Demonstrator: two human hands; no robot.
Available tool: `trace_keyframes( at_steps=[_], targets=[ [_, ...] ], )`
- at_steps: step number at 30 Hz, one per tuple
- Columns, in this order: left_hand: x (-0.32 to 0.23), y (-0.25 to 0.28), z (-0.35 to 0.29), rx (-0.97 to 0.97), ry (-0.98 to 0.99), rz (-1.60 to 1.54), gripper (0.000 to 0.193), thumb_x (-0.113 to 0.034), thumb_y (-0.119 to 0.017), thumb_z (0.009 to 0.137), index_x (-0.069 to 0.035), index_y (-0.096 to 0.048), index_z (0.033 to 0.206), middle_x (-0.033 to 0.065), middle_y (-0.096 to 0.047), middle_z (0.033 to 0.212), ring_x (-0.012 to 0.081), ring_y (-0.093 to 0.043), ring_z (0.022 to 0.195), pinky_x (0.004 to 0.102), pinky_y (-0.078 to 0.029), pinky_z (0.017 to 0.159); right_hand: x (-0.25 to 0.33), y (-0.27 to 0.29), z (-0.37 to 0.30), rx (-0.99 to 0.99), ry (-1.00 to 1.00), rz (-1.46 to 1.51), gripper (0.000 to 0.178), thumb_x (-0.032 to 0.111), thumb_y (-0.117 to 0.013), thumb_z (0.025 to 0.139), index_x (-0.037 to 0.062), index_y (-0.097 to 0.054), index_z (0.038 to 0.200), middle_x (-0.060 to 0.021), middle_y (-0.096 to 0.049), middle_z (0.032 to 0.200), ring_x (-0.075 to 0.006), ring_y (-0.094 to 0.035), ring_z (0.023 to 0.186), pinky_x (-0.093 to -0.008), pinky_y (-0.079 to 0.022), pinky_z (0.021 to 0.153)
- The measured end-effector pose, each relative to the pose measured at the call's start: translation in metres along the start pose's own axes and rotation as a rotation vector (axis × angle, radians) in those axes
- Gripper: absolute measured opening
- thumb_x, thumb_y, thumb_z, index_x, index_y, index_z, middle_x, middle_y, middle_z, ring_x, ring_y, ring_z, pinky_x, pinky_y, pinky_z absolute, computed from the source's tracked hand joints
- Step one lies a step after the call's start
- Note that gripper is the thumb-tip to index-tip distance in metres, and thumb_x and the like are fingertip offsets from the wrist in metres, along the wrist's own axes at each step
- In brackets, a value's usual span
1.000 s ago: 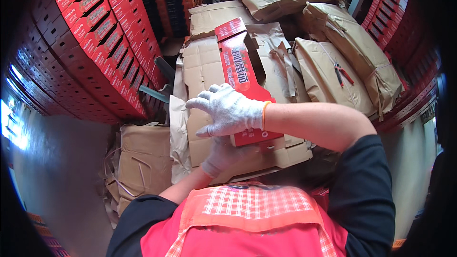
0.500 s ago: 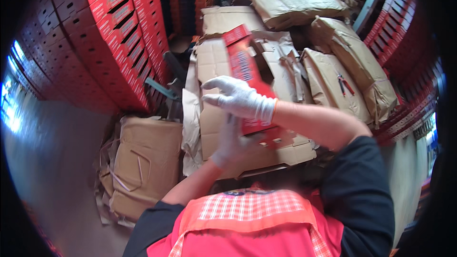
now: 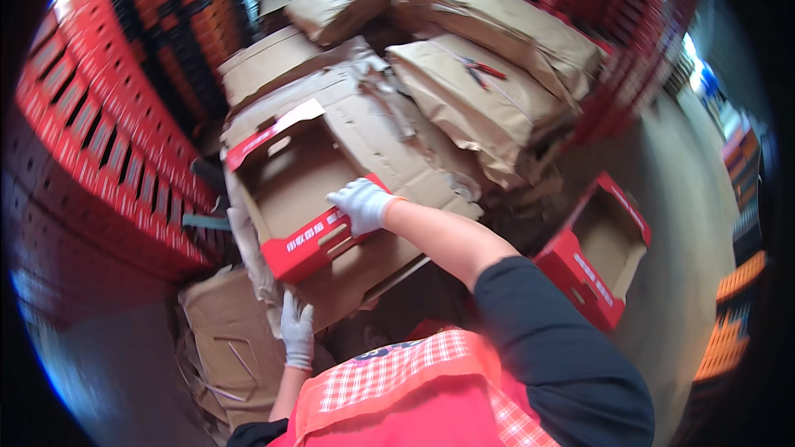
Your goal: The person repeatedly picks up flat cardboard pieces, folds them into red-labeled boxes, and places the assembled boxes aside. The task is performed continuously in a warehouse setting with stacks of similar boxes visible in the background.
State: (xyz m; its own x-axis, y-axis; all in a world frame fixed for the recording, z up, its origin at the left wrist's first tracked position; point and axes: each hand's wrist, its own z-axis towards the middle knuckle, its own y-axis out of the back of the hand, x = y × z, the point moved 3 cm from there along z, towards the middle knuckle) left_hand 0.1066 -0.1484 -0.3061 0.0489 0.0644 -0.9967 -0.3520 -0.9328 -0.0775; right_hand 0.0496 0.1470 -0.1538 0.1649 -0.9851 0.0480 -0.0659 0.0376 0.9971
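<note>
A red cardboard tray [image 3: 308, 242], brown inside, lies open side up on a stack of flat brown cardboard [image 3: 348, 108]. My right hand [image 3: 362, 205], in a white glove, grips the tray's near wall close to its right corner. Below the tray's near left corner is my left hand [image 3: 296, 331], also gloved. Its fingers are spread and hold nothing, next to the edge of the cardboard stack.
A second red tray [image 3: 598, 252] is on the right, tilted. Red-handled pliers [image 3: 484, 70] lie on a paper-wrapped bundle [image 3: 464, 99]. Tall stacks of red trays [image 3: 108, 149] stand at the left. Another wrapped bundle [image 3: 232, 339] sits low at the near left.
The red tray has turned from standing on its side between my hands to lying open side up. My left hand has dropped away from it. The view has swung right, showing the second tray.
</note>
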Motion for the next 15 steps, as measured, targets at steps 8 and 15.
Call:
trace_keyframes(
  at_steps=[8, 15],
  targets=[
    [-0.083, -0.206, -0.088, 0.749, -0.229, 0.447, 0.035, -0.004, -0.064, 0.092, 0.0, -0.063, 0.127, 0.0127, -0.067, 0.121, 0.0222, -0.063, 0.114, 0.0363, -0.05, 0.098, 0.017, 0.111, -0.205, -0.41, 0.119, 0.093, 0.04, 0.031, -0.078, 0.062, 0.0069, -0.065, 0.093, -0.0115, -0.064, 0.089, -0.0309, -0.063, 0.088, -0.0398, -0.05, 0.079],
    [-0.116, -0.423, -0.156, 1.212, -1.04, 0.084, 0.048, -0.009, -0.07, 0.082, -0.003, -0.056, 0.127, 0.0187, -0.057, 0.124, 0.038, -0.055, 0.118, 0.047, -0.046, 0.098, -0.007, 0.159, -0.469, -0.56, -0.387, -0.024, 0.076, 0.033, -0.085, 0.058, -0.0018, -0.058, 0.12, -0.0167, -0.063, 0.104, -0.033, -0.062, 0.095, -0.0431, -0.049, 0.084]
  ],
)
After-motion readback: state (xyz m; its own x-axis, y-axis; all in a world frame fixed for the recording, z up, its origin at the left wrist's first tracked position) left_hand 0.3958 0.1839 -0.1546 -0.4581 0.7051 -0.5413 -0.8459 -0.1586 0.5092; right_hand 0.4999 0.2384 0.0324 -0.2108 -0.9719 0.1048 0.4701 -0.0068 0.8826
